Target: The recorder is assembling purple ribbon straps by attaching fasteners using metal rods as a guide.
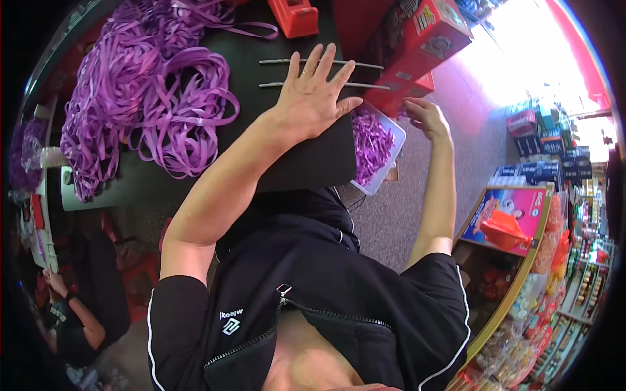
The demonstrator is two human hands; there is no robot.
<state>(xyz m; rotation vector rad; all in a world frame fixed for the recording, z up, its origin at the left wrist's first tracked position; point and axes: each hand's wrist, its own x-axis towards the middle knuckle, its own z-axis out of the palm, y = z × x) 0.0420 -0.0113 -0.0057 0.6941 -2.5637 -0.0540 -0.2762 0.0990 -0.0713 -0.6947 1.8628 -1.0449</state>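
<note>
My left hand (316,94) lies palm down with its fingers spread, across two thin metal rods (365,85) on the black table (287,163). Whether it presses on them I cannot tell. To its left, long purple ribbons (124,78) form a big tangled heap, with a looser bundle of ribbon loops (189,111) closest to the hand. Over on the right, my right hand (428,118) hangs beside a clear plastic bin (390,171), fingers bent and apart, with nothing plainly held. Short purple ribbon pieces (372,146) fill the bin, which stands beyond the table's right edge.
An orange-red tape dispenser (295,18) stands at the table's far side. Red cartons (424,39) are stacked behind the bin. At the right are a display case (502,218) and goods shelves. Another person (85,306) sits at the lower left near a red stool.
</note>
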